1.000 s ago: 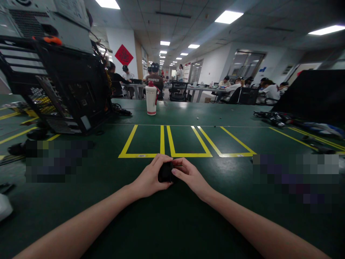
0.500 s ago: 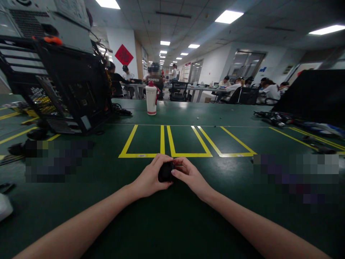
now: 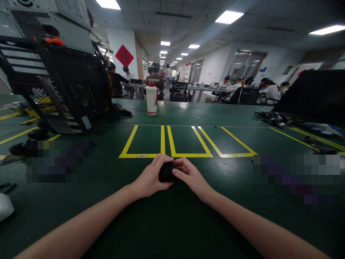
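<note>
"PUMPKIN" reads across the back of a brown shirt [image 3: 155, 82]; writing on the red diamond sign [image 3: 124, 55] is unclear.

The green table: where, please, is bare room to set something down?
Bare: inside the three yellow tape outlines; the near tabletop between the forearms. Crowded: left, around the black computer case; far right, around the dark cables. Pixelated patches at both sides: I cannot tell.
</note>
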Available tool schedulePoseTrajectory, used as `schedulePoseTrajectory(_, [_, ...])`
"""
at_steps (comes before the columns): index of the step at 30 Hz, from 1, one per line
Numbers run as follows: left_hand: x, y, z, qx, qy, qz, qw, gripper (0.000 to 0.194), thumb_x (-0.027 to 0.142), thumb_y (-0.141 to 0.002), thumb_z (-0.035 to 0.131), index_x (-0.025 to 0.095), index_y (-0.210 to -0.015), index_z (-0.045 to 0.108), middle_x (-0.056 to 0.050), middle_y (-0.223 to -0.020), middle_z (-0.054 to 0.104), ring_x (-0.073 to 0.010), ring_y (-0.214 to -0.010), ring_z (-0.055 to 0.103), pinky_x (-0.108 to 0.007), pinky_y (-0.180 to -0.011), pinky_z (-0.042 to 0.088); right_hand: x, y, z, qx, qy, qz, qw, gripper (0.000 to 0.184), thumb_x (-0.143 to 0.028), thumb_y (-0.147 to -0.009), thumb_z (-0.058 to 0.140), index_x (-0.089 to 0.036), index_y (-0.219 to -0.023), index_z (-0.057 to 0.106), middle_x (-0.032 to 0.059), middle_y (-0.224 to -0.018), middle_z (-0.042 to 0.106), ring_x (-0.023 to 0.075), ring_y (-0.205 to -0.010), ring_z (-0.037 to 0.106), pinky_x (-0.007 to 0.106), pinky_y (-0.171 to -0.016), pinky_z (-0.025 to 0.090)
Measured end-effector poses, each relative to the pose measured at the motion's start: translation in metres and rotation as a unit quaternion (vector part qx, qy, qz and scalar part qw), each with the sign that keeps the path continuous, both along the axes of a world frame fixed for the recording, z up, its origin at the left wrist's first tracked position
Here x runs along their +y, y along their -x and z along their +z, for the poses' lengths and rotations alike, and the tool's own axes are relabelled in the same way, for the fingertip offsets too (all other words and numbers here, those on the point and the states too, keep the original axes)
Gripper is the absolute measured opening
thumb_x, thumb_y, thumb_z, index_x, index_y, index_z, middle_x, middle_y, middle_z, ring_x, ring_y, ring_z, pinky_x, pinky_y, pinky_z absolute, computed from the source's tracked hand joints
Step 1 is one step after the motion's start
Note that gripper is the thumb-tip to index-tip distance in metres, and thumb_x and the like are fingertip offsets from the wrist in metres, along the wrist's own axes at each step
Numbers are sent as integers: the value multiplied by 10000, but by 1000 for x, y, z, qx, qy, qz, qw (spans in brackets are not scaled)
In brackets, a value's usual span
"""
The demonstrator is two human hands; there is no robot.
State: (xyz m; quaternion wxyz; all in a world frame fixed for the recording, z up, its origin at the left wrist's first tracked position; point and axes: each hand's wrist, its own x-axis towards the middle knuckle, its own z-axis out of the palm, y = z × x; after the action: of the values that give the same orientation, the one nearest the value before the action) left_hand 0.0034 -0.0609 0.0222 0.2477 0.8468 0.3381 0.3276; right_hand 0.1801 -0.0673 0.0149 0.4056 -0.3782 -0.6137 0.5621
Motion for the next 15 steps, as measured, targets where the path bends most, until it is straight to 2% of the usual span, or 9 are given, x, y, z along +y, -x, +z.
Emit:
schedulePoseTrajectory(7, [2,-2,-5,0,-24,11,1000,610,139,-615,648,276,-1127,346,-26,-1089,427,-215,-1051,429,-389,-899,378,1,2,-5,20,-17,16,1000,219,-221,-710,594,-212,-883,461,4,-934,534,159,-938,536,356,-866,417])
schedulePoseTrajectory(12, [2,-2,-5,11,-4,21,1000,602,170,-622,651,286,-1127,346,-26,-1091,424,-222,-1029,443,-393,-866,407,1,2,-5,15,-27,2,1000,140,-268,-753,545,-211,-864,483,6,-933,540,156,-931,536,349,-854,424])
schedulePoseTrajectory(15, [2,-2,-4,6,-6,16,1000,607,156,-619,651,281,-1127,343,-25,-1092,416,-214,-1028,441,-381,-871,406,1,1,-4,8,-19,-4,1000,170,-264,-751,547,-212,-902,487,14,-964,532,165,-960,525,362,-873,416])
